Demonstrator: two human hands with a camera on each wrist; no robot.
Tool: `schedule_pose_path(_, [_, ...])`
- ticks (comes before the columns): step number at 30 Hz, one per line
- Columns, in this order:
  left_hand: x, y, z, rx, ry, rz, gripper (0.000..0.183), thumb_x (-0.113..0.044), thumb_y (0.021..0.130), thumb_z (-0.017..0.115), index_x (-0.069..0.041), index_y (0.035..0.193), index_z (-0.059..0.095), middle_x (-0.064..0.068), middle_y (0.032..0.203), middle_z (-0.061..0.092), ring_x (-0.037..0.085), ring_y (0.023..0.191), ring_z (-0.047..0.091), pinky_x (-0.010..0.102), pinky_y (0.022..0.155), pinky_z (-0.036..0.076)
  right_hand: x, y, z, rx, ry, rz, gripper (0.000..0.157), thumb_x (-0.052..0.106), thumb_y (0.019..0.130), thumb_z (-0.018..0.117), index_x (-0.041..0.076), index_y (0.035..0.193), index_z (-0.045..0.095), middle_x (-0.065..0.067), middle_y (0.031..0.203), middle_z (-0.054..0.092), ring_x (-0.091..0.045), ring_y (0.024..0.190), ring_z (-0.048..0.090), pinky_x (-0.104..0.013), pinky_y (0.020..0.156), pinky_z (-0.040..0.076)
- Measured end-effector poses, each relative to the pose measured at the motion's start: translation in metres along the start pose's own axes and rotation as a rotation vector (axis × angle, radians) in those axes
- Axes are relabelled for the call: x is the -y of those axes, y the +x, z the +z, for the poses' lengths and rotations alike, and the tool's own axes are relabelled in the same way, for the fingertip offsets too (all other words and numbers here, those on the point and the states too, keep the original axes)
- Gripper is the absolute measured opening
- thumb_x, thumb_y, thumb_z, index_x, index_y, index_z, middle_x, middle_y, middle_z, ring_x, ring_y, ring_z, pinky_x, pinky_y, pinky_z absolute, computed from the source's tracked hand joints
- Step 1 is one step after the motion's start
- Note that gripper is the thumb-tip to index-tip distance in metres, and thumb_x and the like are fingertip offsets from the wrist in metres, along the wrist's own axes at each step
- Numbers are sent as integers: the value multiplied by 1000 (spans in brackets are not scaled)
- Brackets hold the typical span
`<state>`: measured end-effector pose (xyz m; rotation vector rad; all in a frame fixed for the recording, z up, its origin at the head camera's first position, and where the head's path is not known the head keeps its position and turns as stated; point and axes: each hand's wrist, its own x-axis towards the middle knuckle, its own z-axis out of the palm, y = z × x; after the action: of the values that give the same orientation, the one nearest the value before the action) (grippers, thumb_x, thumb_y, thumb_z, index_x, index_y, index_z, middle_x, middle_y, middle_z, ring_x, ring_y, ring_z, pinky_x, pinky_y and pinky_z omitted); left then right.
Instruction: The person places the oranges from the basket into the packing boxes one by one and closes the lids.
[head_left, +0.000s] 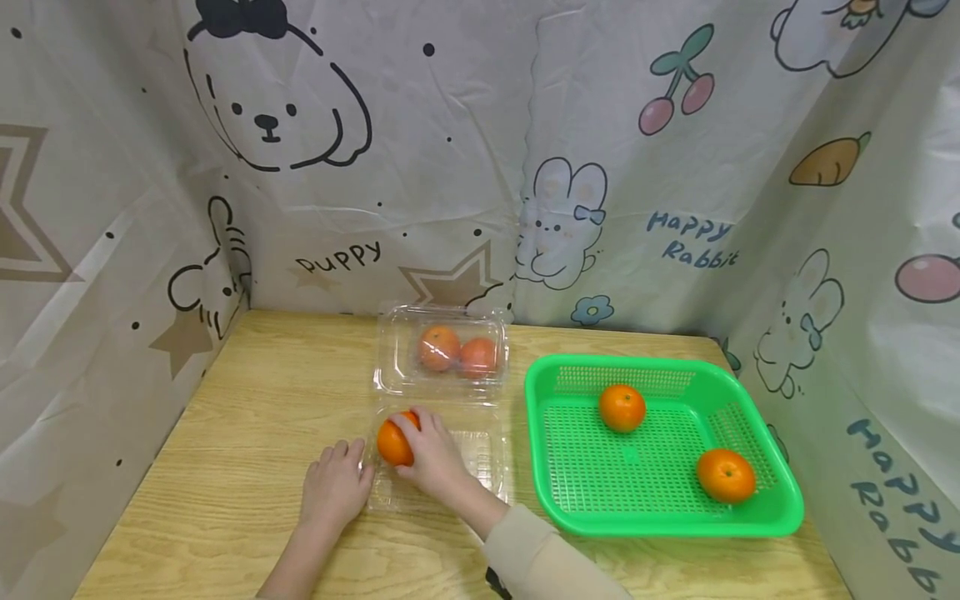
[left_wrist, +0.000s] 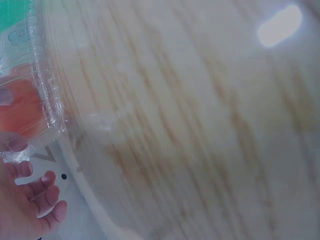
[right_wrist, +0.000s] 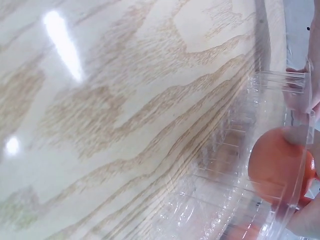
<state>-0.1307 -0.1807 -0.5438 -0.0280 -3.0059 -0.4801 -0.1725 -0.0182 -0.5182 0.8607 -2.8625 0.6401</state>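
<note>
An open clear plastic clamshell box (head_left: 483, 487) lies on the table. My right hand (head_left: 435, 458) grips an orange (head_left: 393, 443) at the left of the box's front half. Through the box's clear wall, the right wrist view shows this orange (right_wrist: 275, 162) with fingers around it. Beside the box's left edge rests my left hand (head_left: 336, 487), its thumb side at the plastic. Its fingers (left_wrist: 42, 197) are loosely bent in the left wrist view. Two more oranges, one left (head_left: 438, 348) and one right (head_left: 477, 358), show through the back half.
A green plastic basket (head_left: 637, 527) stands right of the box. Inside it, one orange (head_left: 622, 408) lies near the back and another orange (head_left: 726, 476) near the right side. Printed cloth (head_left: 450, 167) walls off the back and sides of the wooden table (head_left: 247, 433).
</note>
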Motion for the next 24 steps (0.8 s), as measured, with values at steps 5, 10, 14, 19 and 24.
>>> schedule_pose_path(5, [0, 0, -1, 3, -2, 0, 40, -23, 85, 50, 1, 116, 54, 20, 102, 56, 37, 91, 52, 53, 72, 43, 1, 3, 3, 27, -20, 1, 72, 26, 68, 79, 19, 131, 45, -12, 131, 41, -26, 115, 44, -37, 89, 45])
schedule_pose_path(10, [0, 0, -2, 16, -1, -4, 40, -23, 86, 50, 2, 117, 54, 21, 103, 56, 37, 93, 52, 53, 73, 43, 2, 5, 6, 64, -29, 7, 71, 26, 70, 78, 20, 132, 44, -11, 132, 39, -26, 117, 43, -38, 91, 44])
schedule_pose_path(14, [0, 1, -2, 17, 3, -3, 41, -23, 86, 51, 2, 117, 54, 21, 103, 56, 37, 92, 52, 53, 73, 43, 3, 7, 7, 70, -49, 1, 73, 27, 70, 78, 20, 133, 43, -11, 132, 39, -26, 117, 43, -37, 93, 43])
schedule_pose_path(19, [-1, 1, -2, 12, 1, 1, 40, -23, 85, 51, 1, 117, 54, 20, 101, 56, 37, 90, 53, 52, 72, 44, 4, 9, 9, 66, -72, 7, 73, 28, 70, 78, 20, 133, 42, -13, 132, 40, -26, 117, 43, -37, 93, 43])
schedule_pose_path(24, [-1, 0, -3, 11, -3, -1, 40, -23, 85, 51, 2, 117, 54, 20, 101, 56, 37, 90, 53, 52, 72, 44, 3, 10, 10, 75, -84, 10, 73, 29, 72, 76, 20, 135, 40, -15, 135, 37, -28, 120, 41, -38, 94, 42])
